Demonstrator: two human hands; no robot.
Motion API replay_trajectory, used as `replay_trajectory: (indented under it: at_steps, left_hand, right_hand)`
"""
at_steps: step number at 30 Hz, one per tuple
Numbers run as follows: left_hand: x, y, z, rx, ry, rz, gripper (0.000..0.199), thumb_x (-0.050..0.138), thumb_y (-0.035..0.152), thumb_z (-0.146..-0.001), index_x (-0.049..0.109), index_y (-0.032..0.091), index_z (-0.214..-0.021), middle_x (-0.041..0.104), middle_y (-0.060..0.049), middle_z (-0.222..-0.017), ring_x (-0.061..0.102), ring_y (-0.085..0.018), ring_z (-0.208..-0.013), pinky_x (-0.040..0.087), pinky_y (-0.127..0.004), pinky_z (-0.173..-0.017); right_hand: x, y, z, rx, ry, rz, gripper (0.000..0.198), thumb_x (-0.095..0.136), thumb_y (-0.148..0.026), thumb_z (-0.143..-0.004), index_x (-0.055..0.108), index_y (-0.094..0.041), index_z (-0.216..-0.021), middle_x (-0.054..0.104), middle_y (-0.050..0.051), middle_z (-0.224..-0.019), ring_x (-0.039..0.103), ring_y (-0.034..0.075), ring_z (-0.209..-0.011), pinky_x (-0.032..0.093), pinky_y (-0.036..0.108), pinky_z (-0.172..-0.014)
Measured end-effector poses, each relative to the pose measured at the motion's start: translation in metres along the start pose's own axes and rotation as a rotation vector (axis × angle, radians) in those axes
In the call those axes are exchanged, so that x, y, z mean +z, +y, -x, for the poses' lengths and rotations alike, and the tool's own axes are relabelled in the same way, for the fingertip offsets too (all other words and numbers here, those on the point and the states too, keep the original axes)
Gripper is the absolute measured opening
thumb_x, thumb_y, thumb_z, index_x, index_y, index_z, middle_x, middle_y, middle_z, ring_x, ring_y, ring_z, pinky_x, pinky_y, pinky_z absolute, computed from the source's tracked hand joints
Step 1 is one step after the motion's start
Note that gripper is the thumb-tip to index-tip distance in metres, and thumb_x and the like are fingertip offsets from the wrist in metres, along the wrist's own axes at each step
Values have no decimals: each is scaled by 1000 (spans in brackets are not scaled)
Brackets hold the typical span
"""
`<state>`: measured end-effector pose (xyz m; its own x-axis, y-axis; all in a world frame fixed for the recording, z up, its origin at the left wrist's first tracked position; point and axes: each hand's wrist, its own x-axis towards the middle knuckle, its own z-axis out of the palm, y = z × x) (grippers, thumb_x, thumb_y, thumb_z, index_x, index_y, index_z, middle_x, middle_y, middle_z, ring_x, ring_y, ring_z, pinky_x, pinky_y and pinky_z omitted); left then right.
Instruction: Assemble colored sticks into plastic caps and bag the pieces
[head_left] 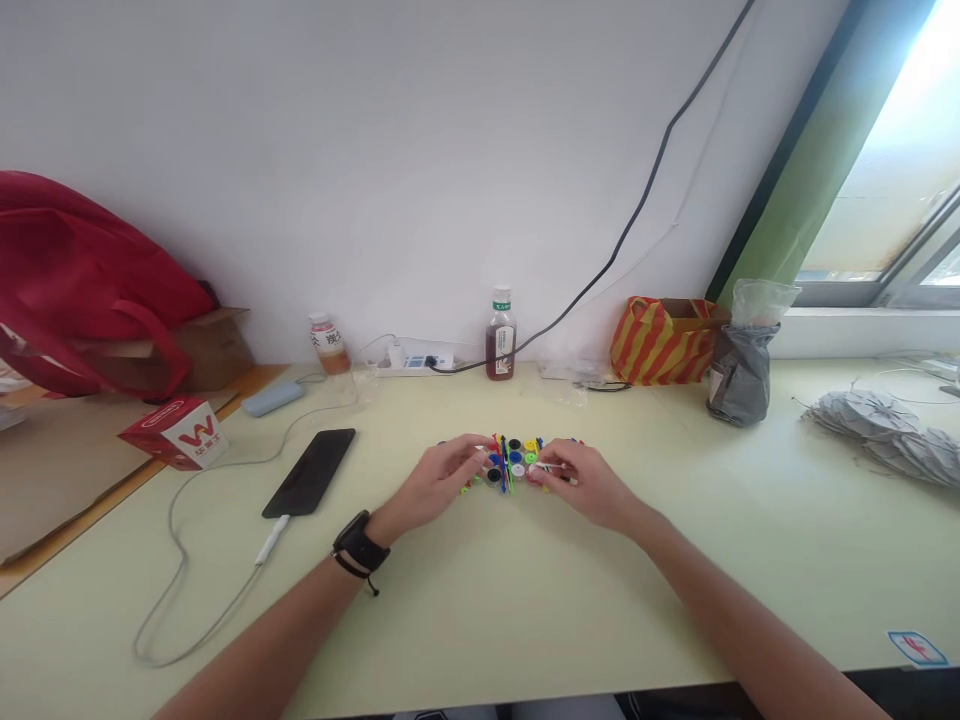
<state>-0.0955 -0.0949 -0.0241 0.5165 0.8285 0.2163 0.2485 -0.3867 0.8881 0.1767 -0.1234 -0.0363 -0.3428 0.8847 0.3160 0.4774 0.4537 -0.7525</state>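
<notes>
Right hand [598, 488] is pinching a white stick [555, 465]; left hand [429, 488], can't tell. Coloured pieces [516, 458] are spreading sideways between them

Smooth plastic coloured pieces [515, 458] at six o'clock, on a smooth counter [465, 620]; glossy smartphone [309, 472] at eight; matt cloth red bag [90, 265] towards nine; crinkled plastic grey bag [739, 385] at three.

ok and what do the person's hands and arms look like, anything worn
No gloves or sleeves show. The left hand has a black watch and a thin dark cord at its wrist; the right hand and wrist are bare.
</notes>
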Motion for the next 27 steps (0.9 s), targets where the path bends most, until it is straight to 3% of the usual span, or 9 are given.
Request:
replay_trajectory:
  at_steps: [5, 9, 13, 16, 21, 23, 27]
  left_hand:
    - [36, 1, 7, -115, -119, 301, 40, 64, 50, -97, 70, 22, -125, 76, -10, -111, 73, -22, -96, 59, -34, -86]
    - [45, -2, 8, -142, -66, 417, 34, 75, 47, -90, 77, 17, -106, 78, -9, -98, 74, -21, -87, 61, -34, -84]
    - [42, -2, 5, -134, 25, 437, 33, 79, 44, -87, 79, 17, -107, 78, -10, -105, 74, -21, -88, 63, -36, -85]
    - [39, -3, 3, -134, 95, 457, 33, 79, 43, -86, 80, 18, -107, 78, -10, -113, 74, -22, -92, 63, -40, -90]
    - [37, -7, 4, -135, 110, 462, 31, 81, 38, -85, 78, 18, -109, 78, -11, -113, 75, -25, -96, 61, -45, -96]
    - [37, -7, 5, -115, 95, 448, 32, 84, 34, -82, 77, 19, -109, 78, -11, -114, 75, -26, -100, 60, -44, -97]
    - [38, -5, 7, -74, 61, 420, 35, 85, 34, -81, 76, 19, -111, 77, -12, -116, 74, -27, -105, 60, -43, -98]
  right_hand:
    - [26, -6, 6, -234, 15, 86, 14, 54, -34, -102, 64, -25, -99, 69, 5, -92, 64, 20, -83, 53, 33, -75]
    - [28, -9, 8, -294, 2, 114, 16, 52, -36, -104, 65, -26, -101, 65, 6, -91, 61, 22, -83, 52, 36, -74]
    - [21, -12, 7, -268, 69, 52, 28, 39, -32, -108, 66, -27, -113, 59, 10, -105, 59, 23, -95, 53, 39, -84]
    - [14, -12, 7, -196, 103, 55, 36, 36, -33, -109, 63, -30, -132, 55, 8, -101, 58, 22, -91, 53, 38, -84]
    - [5, -9, 7, -136, 56, 47, 50, 32, -27, -108, 43, -36, -157, 50, 5, -99, 56, 21, -91, 55, 39, -86]
    - [4, -7, 6, -147, 67, 51, 53, 31, -26, -108, 39, -36, -159, 50, 5, -99, 55, 21, -91, 55, 39, -85]
    - [10, -6, 6, -172, 102, 5, 47, 37, -29, -107, 48, -33, -153, 57, 7, -98, 59, 22, -87, 56, 38, -80]
